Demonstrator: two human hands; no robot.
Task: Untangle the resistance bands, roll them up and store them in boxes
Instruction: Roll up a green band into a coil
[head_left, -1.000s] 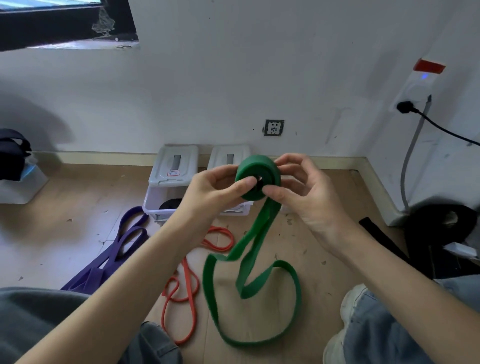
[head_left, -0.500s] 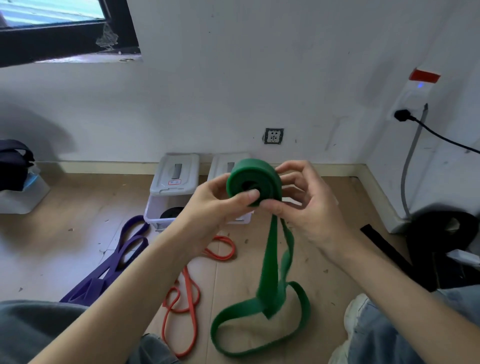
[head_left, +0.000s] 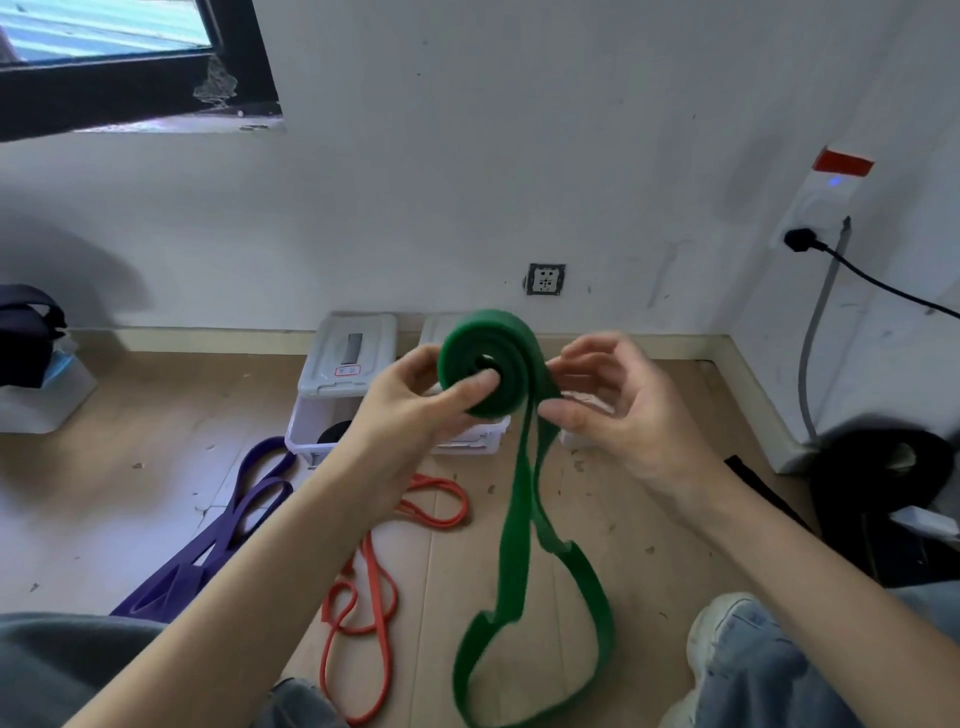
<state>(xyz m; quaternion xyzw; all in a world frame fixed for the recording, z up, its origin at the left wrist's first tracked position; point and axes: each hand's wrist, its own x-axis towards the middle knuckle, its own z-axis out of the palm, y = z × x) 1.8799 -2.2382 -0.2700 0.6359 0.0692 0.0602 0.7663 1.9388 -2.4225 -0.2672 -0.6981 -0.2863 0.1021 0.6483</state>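
Observation:
A green resistance band (head_left: 511, 545) is partly wound into a roll (head_left: 488, 358) held in front of me above the floor. My left hand (head_left: 415, 410) grips the roll, thumb across its face near the centre hole. My right hand (head_left: 618, 405) is beside the roll on the right, fingers curled, thumb and fingers on the hanging green strap. The loose tail hangs down and loops near the floor. An orange band (head_left: 363, 608) and a purple band (head_left: 223, 530) lie on the floor. Two white boxes (head_left: 332, 410) with raised lids stand by the wall.
A wooden floor with bits of debris stretches around me. My knees and a shoe (head_left: 727, 639) frame the bottom. A black object and a cable (head_left: 878, 467) sit at the right wall. A dark bag on a white box (head_left: 31, 353) stands at the far left.
The roll has grown thicker as more strap was wound on. The loose green tail has shortened and lifted off the floor into a narrower hanging loop.

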